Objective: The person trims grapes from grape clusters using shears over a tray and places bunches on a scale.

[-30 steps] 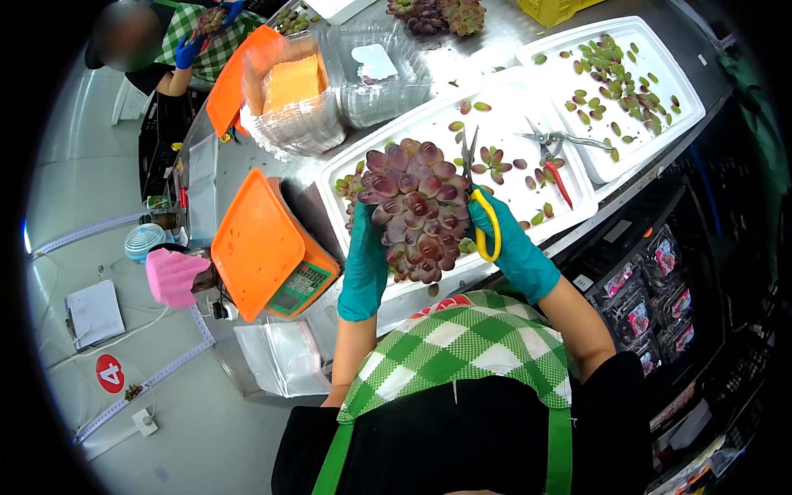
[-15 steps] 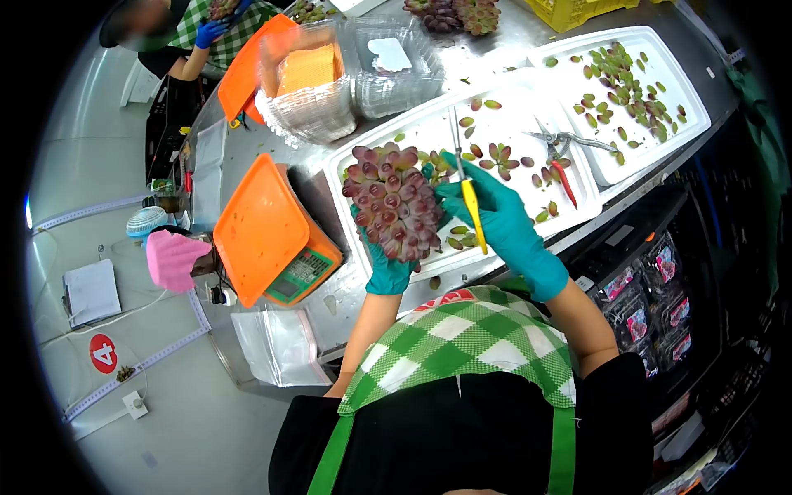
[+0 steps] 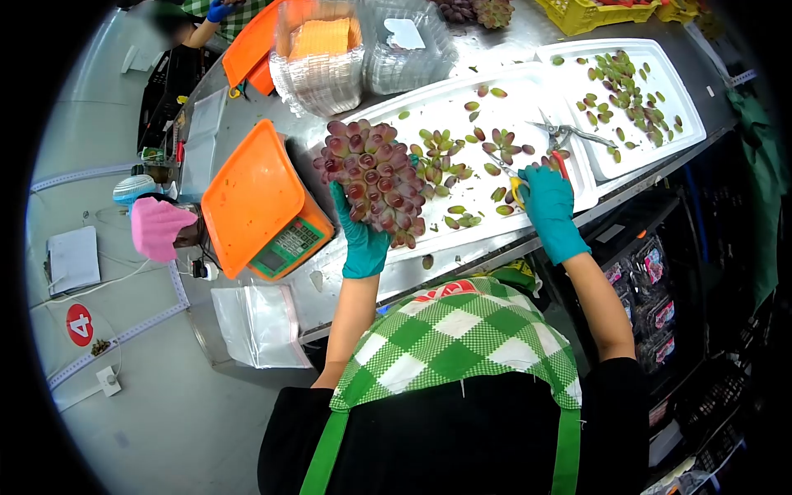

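Two white trays (image 3: pixel 516 111) line the metal table's (image 3: pixel 499 48) near edge; plastic bags (image 3: pixel 256 326) cover its near-left corner, an orange scale (image 3: pixel 252 198) just beyond.

Clear plastic bags (image 3: pixel 260 326) lie just below the orange digital scale (image 3: pixel 252 198), pink cloth (image 3: pixel 161 228) to its left, plastic containers (image 3: pixel 326 92) to its upper right.
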### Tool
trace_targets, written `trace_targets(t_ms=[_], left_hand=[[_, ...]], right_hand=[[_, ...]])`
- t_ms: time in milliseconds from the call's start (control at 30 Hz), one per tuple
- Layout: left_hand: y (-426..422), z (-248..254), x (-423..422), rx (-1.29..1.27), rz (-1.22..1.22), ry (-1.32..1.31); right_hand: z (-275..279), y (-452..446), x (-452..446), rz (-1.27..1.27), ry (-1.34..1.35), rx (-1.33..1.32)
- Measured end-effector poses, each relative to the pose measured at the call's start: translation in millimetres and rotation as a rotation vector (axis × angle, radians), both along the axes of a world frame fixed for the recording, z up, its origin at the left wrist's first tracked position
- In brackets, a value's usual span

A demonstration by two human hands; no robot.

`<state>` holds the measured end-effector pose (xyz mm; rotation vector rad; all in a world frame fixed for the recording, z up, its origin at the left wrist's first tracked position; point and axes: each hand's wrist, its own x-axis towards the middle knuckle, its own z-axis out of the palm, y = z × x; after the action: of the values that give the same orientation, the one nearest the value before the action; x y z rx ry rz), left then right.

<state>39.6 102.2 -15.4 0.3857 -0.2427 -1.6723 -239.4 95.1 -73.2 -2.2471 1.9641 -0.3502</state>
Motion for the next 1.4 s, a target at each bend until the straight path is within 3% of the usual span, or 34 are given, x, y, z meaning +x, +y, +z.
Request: trace_targets(t_ms=[67, 200, 267, 333, 367, 467, 567, 667, 700, 733, 800, 833, 967, 1067, 1167, 1267, 1300, 1400], left_hand=[[3.9, 0.7, 0.4, -0.011, 0.002, -0.006], [12.3, -2.9, 0.9, -0.008, -0.032, -0.015], [18.0, -5.9, 0.3, 0.02, -0.038, -0.015], [24.2, -11.3, -1.1, 0.069, -0.024, -0.037], [26.8, -12.1, 0.7, 0.088, -0.013, -0.056], [33.0, -24.4, 9.5, 0.055, -0.116, 0.434], [39.1, -31.8, 17.7, 0.068, -0.069, 0.314], [44.0, -25.8, 18.1, 0.113, 0.026, -0.057], [45.2, -22.2, 18.0, -0.042, -0.101, 0.121], [48.2, -20.8, 17.2, 0.005, -0.042, 0.046], [51.7, -25.3, 17.5, 0.094, 0.08, -0.097], [52.3, -34.9, 22.3, 0.132, 0.118, -0.202], [51.6, -18.4, 18.0, 0.046, -0.05, 0.143], [46.5, -13.7, 16.1, 0.057, -0.06, 0.172], [38.5, -9.1, 11.1, 0.068, -0.089, 0.201], [32.8, -4.1, 2.1, 0.038, -0.085, 0.137], [31.5, -2.9, -1.9, 0.038, -0.059, 0.048], [25.7, 1.2, -15.1, 0.025, 0.018, -0.217]], right_hand=[[20.7, 2.7, 7.8, -0.046, 0.063, -0.037], [33.3, 35.0, 21.6, 0.067, -0.505, -0.203], [43.3, 58.3, 30.7, 0.067, -0.644, 0.201], [29.4, 74.6, 34.3, 0.246, -0.431, 0.395], [19.1, 84.1, 43.6, 0.247, -0.516, 0.391], [-1.5, 89.4, 72.1, 0.66, -0.32, 0.277], [7.4, 82.4, 97.7, 0.672, -0.092, 0.422], [-16.9, 87.7, 123.5, 0.755, 0.017, 0.356], [-14.0, 85.8, 129.8, 0.771, 0.027, 0.37], [-35.2, 88.2, 136.1, 0.727, -0.188, -0.013], [-49.6, 83.4, 150.8, 0.697, -0.231, -0.145], [-48.5, 84.8, 149.0, 0.776, -0.034, 0.194], [-4.3, 78.4, 125.4, 0.885, -0.253, 0.328], [29.7, 60.1, 107.3, 0.764, -0.286, 0.291], [75.2, 45.7, 94.3, 0.404, -0.232, 0.266], [106.8, 41.6, 99.2, 0.212, -0.77, 0.004], [118.6, 38.2, 101.9, 0.267, -0.797, -0.133], [129.9, 31.6, 107.0, 0.39, -0.69, -0.192]])
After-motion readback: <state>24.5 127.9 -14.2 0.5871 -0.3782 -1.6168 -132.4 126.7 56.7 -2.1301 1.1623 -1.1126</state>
